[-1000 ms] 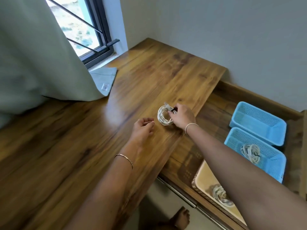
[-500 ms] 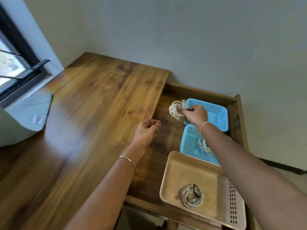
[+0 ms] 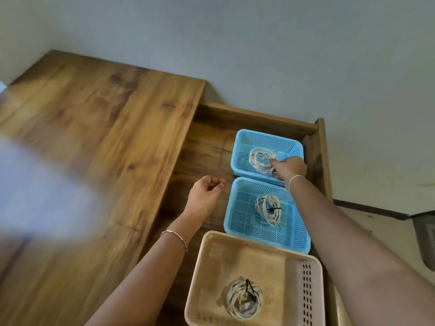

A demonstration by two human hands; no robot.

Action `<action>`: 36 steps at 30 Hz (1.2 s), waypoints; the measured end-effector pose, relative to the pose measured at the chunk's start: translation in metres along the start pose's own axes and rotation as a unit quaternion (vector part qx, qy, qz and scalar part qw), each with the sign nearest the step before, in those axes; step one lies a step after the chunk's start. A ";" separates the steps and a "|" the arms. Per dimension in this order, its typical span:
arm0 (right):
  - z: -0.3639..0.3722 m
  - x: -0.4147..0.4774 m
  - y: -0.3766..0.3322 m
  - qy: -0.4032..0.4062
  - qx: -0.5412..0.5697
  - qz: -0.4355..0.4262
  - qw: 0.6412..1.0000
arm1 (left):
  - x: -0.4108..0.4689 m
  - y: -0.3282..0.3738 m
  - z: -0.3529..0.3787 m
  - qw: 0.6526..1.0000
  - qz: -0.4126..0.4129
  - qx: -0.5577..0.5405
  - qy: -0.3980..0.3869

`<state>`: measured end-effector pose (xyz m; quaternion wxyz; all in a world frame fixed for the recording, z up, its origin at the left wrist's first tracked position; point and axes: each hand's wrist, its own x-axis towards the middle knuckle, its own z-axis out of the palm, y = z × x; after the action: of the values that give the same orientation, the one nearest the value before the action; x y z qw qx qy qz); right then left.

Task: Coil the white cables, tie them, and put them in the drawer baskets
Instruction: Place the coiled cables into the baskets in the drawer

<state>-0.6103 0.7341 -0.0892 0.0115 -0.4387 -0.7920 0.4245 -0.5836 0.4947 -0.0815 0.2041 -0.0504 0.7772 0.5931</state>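
The tied white cable coil (image 3: pixel 260 160), on the wooden tabletop (image 3: pixel 106 137) a second ago, now lies in the far blue mesh plastic basket (image 3: pixel 244 137), right hand (image 3: pixel 288 168) pinching its near edge, left hand (image 3: pixel 204 194) loosely curled and empty left of that basket, so seemingly only release remains.

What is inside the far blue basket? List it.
One coiled white cable is in the far blue basket, pinched by the right hand. The hand covers the coil's near edge and the basket's near right corner.
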 end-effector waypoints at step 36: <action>-0.095 -0.212 0.200 -0.013 0.161 0.078 0.984 | -0.179 -0.052 -0.023 0.925 0.169 0.334 -0.066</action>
<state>-0.3060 0.6991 -0.0899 0.0383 -0.4858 -0.6769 0.5517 -0.4097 0.4285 -0.0555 0.1569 0.1918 0.9120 0.3267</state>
